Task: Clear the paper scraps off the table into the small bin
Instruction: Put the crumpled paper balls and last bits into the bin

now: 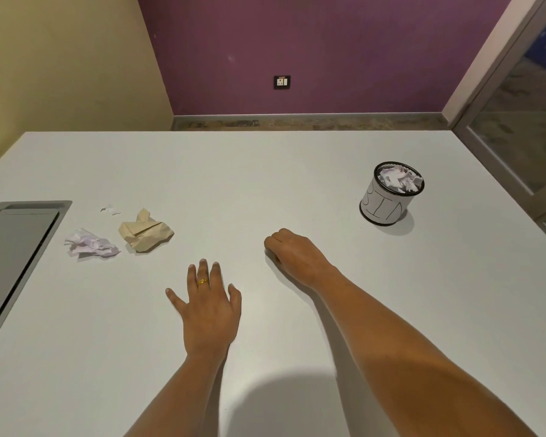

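One white table (pixel 297 171) is shown, with three paper scraps lying on its left part: one crumpled white-lilac scrap (pixel 90 243), one crumpled tan scrap (pixel 145 231) just beside it on the right, and one small torn white scrap (pixel 110 209) behind the two, apart from both. One small bin (pixel 388 197) is stood upright on the right part of the table, well apart from the scraps; it is wrapped in white paper with handwritten letters and is filled near the rim with crumpled white paper (pixel 399 179). Two bare hands are seen. The left hand (pixel 207 305) is laid flat on the table, fingers spread wide, nothing held; one gold ring (pixel 202 281) is worn on it. The right hand (pixel 292 252) is curled into a loose fist against the table; whether anything is held inside cannot be told. One grey hatch (pixel 16 247) is set in the table's left edge. One wall socket (pixel 281 82) is mounted on the purple wall.
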